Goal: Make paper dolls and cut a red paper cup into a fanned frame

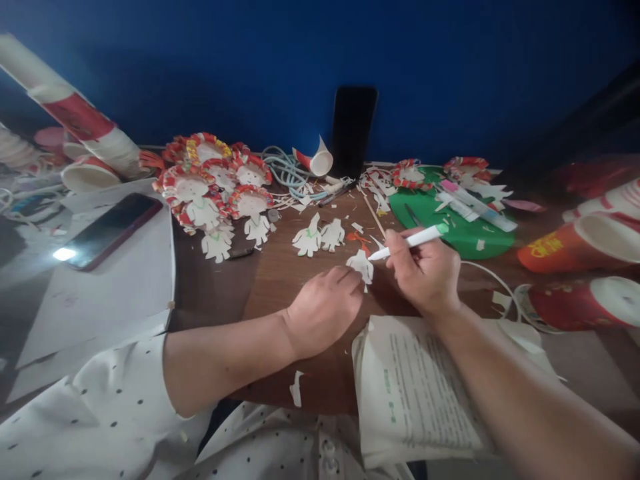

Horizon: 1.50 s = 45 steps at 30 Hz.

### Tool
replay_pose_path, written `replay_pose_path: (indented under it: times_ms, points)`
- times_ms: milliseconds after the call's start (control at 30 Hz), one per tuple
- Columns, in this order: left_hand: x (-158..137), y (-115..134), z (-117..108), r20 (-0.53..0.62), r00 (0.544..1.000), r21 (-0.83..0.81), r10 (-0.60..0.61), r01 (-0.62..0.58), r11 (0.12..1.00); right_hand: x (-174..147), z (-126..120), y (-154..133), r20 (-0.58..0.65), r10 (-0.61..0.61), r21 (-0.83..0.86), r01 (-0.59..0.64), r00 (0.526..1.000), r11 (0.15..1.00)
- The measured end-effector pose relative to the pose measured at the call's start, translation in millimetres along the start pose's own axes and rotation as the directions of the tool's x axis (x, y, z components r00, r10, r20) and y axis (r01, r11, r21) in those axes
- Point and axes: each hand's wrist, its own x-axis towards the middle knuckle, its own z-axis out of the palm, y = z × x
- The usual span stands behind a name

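Note:
In my right hand (pixel 425 273) is a white marker pen (pixel 413 241) with a green end, its tip against the edge of a small white paper cutout (pixel 361 267) shaped like a body. My left hand (pixel 327 303) rests on the table, fingers curled together at the cutout's lower left edge; whether they pinch it is hidden. Just beyond lie two more white paper cutouts, one a paper figure (pixel 308 239) with green marks at its neck, the other a plain one (pixel 333 235). Finished-looking paper dolls (pixel 255 210) with red ruffled rims are heaped at the back left.
A phone (pixel 114 232) with its light on lies at left on white sheets. Another phone (pixel 354 130) stands upright at the back. Red paper cups (pixel 560 250) stand or lie at right, beside a green disc (pixel 450 230) with scraps. An open book (pixel 415 387) lies in front.

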Motion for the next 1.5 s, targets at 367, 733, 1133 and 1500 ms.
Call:
replay_pose_path:
  times_ms: [367, 733, 1133, 1500]
  points:
    - [2, 5, 9, 0.029, 0.999, 0.029, 0.035, -0.035, 0.999, 2, 8, 3, 0.136, -0.002, -0.062, 0.010, 0.991, 0.998]
    - [1, 5, 14, -0.033, 0.998, 0.042, 0.047, -0.046, 0.998, -1, 11, 5, 0.179, -0.007, -0.067, 0.019, 0.984, 0.998]
    - [1, 6, 13, -0.003, 0.999, 0.056, 0.036, -0.036, 0.998, -3, 11, 1, 0.181, -0.052, -0.067, 0.065, 0.982, 0.996]
    - [0, 7, 7, 0.027, 0.999, 0.057, 0.040, -0.042, 0.997, -2, 13, 3, 0.173, -0.108, -0.065, 0.121, 0.979, 0.991]
